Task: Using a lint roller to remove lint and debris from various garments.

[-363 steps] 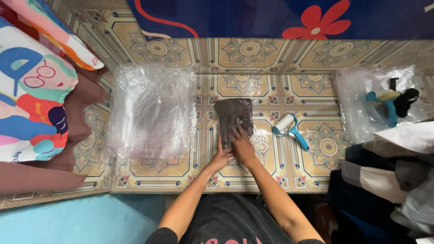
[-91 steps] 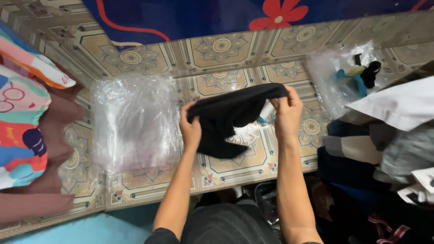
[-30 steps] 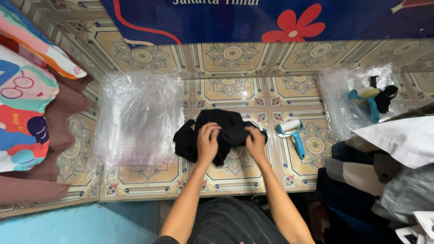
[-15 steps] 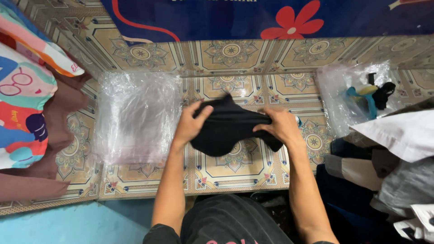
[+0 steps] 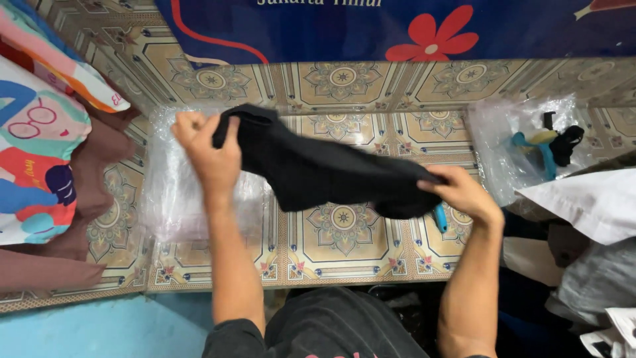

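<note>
Black garment point(image 5: 331, 176): soft, matte fabric, hanging stretched in the air above the patterned tile floor point(image 5: 344, 245); its exact cut is hard to make out, folds hiding the shape.

Left hand point(image 5: 209, 149): clenching one end of the garment, raised over the clear plastic bags point(image 5: 172, 199).

Right hand point(image 5: 464, 195): pinching the other, lower end; fingertips partly buried in the cloth.

Clear plastic bags: a crinkled, glossy stack lying on the floor at left, partly covered by the left forearm.

Blue handle point(image 5: 441, 217): only its tip is showing beneath the garment; the rest is hidden.

Second plastic bag point(image 5: 503, 146): rumpled and translucent, lying at right, holding blurred blue, yellow and black items.

Colourful printed fabric point(image 5: 40, 152): being cut off by the left edge.
</note>
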